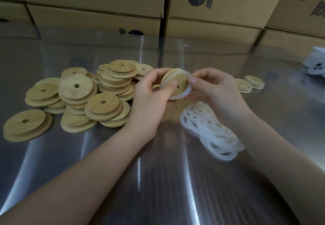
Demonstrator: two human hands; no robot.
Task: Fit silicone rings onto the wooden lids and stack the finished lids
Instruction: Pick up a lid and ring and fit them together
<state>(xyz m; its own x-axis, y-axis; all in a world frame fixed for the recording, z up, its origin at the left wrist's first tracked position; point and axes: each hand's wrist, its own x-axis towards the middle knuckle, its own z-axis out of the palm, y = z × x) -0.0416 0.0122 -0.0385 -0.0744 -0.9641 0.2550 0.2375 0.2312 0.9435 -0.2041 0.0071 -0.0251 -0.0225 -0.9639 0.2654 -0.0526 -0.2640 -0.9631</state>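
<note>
- Lid [181, 79] is held up over the middle of the table [158, 180], tilted, its holed face towards me.
- My left hand [151, 98] grips the lid, thumb pressed on the face beside the hole and fingers curled round the back.
- My right hand [214, 87] pinches the ring [189, 89] against the lid's right rim.
- I see the ring only along the right and lower rim. The rest is hidden behind wood and fingers, so I cannot tell how far it is seated.
- Bare lids [75, 98] lie in a loose heap towards the left edge, many buried under others.
- Spare rings [211, 130] lie tangled just right of the middle, partly covered by my right wrist.
- Ringed lids [249, 84] sit in two low stacks towards the right edge, just beside each other. They are too small for me to count.
- Boxes [211, 5] stand along the far edge. They carry a dark round logo and dark printed characters that I cannot read from this angle.
- At the right edge a white thing [316, 63] with three dark holes is cut off, and I cannot tell what it is.
- The shiny tabletop mirrors the boxes, which blurs its far edge.
</note>
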